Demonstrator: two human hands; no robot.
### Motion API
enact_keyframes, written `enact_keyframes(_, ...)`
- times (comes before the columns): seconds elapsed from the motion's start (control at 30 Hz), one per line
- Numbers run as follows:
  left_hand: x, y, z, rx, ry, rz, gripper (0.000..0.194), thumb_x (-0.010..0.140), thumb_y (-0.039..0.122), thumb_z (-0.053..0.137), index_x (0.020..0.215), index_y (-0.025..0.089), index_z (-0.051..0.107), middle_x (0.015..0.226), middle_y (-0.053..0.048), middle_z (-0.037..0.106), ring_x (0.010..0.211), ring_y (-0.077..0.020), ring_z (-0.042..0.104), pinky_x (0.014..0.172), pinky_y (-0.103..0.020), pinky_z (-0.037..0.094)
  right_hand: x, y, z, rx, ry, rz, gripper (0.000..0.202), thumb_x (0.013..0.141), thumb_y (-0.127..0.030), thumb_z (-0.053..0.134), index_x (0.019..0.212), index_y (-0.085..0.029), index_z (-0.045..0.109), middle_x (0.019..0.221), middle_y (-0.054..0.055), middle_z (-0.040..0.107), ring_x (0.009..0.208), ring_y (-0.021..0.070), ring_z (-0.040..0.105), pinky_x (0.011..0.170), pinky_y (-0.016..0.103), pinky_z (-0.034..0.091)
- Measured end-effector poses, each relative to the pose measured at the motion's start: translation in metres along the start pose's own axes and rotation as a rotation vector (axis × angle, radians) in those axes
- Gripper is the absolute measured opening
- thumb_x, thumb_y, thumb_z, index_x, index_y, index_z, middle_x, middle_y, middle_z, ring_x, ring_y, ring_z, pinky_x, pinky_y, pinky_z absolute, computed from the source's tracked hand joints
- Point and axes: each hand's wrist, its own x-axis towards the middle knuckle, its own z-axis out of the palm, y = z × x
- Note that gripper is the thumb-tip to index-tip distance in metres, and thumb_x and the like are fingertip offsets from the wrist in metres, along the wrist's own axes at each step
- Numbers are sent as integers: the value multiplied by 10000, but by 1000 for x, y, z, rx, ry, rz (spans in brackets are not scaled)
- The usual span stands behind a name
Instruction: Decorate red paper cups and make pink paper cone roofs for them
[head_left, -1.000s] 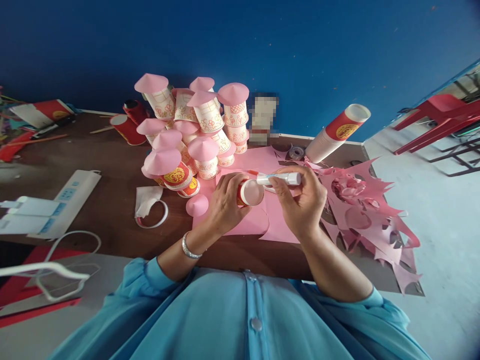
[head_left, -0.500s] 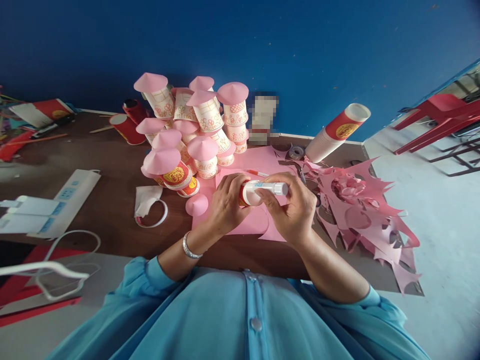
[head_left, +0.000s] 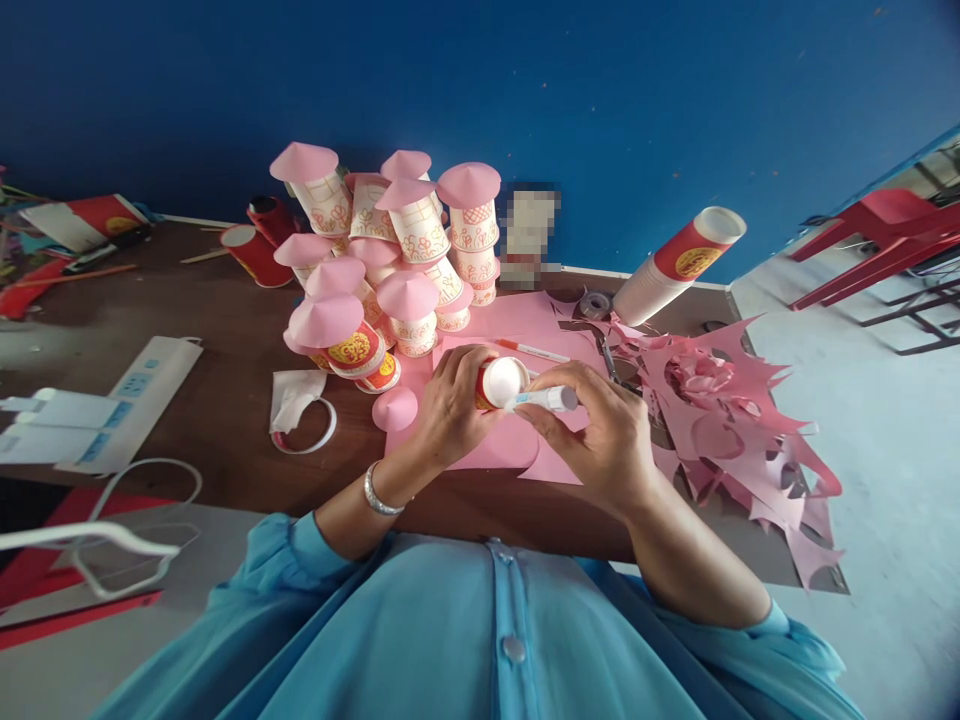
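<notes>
at the left of the desk, a white power strip lies near a roll of tape. next come cups with pink cone tops, stacked in a cluster. the left hand has its fingers curled closed around a red and white cup, held over pink paper. the right hand pinches a white glue stick between thumb and fingers, its tip at the cup's rim. a pen lies just beyond. further right are scissors, a tall leaning stack of cups and pink scraps.
</notes>
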Motion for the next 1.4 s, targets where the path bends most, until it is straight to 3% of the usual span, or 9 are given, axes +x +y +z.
enact_keyframes(0.23, 2, 5, 3, 16, -25, -17, 606, 778, 137, 770, 1288, 231, 456, 1211, -118, 684, 1106, -301, 678, 912, -442, 592, 14, 7, 10, 52, 189, 54, 80, 987, -324, 677, 1012, -255, 644, 947, 23, 776, 813, 179, 735, 714, 307, 594)
enact_keyframes(0.47, -2, 0, 3, 13, -49, -22, 597, 776, 113, 723, 1294, 239, 455, 1202, -106, 684, 1107, -294, 676, 936, -444, 582, 9, 4, 20, 86, 143, 58, 90, 983, -336, 680, 1018, -261, 644, 936, 23, 772, 843, 192, 744, 730, 319, 598)
enact_keyframes(1.17, -1, 0, 1, 14, -7, -30, 518, 825, 126, 714, 1270, 220, 467, 1180, -121, 690, 1071, -294, 673, 910, -444, 586, -4, 4, 3, 12, -4, 10, 103, 979, -301, 707, 1035, -245, 640, 904, 9, 767, 789, 165, 735, 685, 273, 587)
enact_keyframes(1.4, 1, 3, 1, 12, -20, -36, 555, 799, 156, 763, 1265, 234, 473, 1191, -113, 690, 1094, -296, 673, 914, -435, 589, -1, 7, -1, 0, 77, 17, 108, 968, -311, 722, 1018, -248, 651, 930, 16, 783, 824, 181, 751, 723, 291, 598)
